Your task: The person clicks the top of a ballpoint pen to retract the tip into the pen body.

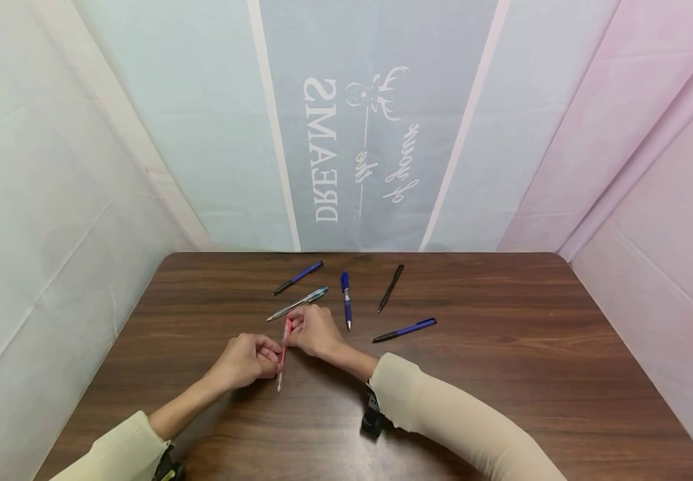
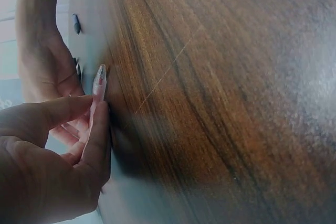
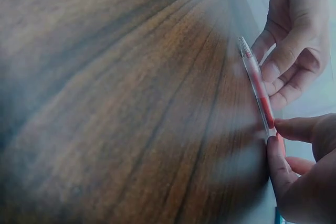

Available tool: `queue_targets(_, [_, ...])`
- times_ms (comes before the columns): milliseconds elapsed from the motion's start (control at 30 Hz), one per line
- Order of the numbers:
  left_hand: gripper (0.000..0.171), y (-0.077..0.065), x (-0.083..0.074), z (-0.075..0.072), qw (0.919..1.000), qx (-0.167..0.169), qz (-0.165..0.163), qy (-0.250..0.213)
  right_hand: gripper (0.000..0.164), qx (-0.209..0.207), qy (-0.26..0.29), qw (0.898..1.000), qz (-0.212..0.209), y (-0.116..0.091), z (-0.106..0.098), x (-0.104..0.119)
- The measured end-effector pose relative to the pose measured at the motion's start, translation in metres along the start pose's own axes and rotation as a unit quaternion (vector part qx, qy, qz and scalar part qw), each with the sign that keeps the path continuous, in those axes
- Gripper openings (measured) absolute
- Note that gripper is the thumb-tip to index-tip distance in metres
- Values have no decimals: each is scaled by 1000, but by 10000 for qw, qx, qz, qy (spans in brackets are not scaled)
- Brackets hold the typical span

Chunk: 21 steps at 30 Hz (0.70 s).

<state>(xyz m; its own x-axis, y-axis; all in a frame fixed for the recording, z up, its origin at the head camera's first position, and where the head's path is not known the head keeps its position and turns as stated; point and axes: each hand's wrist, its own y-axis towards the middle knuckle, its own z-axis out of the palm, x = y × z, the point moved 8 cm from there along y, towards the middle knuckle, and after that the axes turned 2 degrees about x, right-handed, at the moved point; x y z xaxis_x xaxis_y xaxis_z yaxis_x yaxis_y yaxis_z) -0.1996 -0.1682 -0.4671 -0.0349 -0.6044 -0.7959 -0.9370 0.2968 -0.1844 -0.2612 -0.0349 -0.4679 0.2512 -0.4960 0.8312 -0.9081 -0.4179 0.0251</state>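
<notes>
A: Where is the red pen (image 3: 258, 85)?

B: Between the two hands, toward the left edge from the middle of the tabletop (image 1: 563, 374).

A: Which way does its long axis run?

B: Roughly from the far edge toward the near one. The clear writing tip points nearward, and the other end leans slightly toward the right edge.

A: And how does each hand stand to it?

B: The left hand (image 1: 246, 361) comes from the left-edge side, thumb and a finger closed on the barrel toward the tip. The right hand (image 1: 318, 330) comes from the opposite side, pinching it near the far end.

A: So which is nearer?

B: Neither; both touch it. What any next move turns on, I'd judge, is that lengthwise split: right hand farward, left hand nearward.

A: Is the tip touching wood?

B: I can't tell.

A: Anything close by?

B: The clear pen with a teal end (image 1: 298, 303) lies just beyond the right hand, slanted. Farther toward the right edge are a blue pen (image 1: 347, 300) and a black pen (image 1: 391, 288).
</notes>
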Motion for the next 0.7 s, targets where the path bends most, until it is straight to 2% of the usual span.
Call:
queue_targets(467, [23,2,2,0,10000,-33,-86,8,41,-78,-25,10000,45,-6,-9,-1])
queue_targets(633, [21,3,3,0,9986,-3,-221,-481,43,-159,-191,9997,-30,-8,-16,-4])
queue_targets(700, [21,4,2,-1,9985,-33,-207,-512,45,-189,-198,9996,-74,-8,-19,-5])
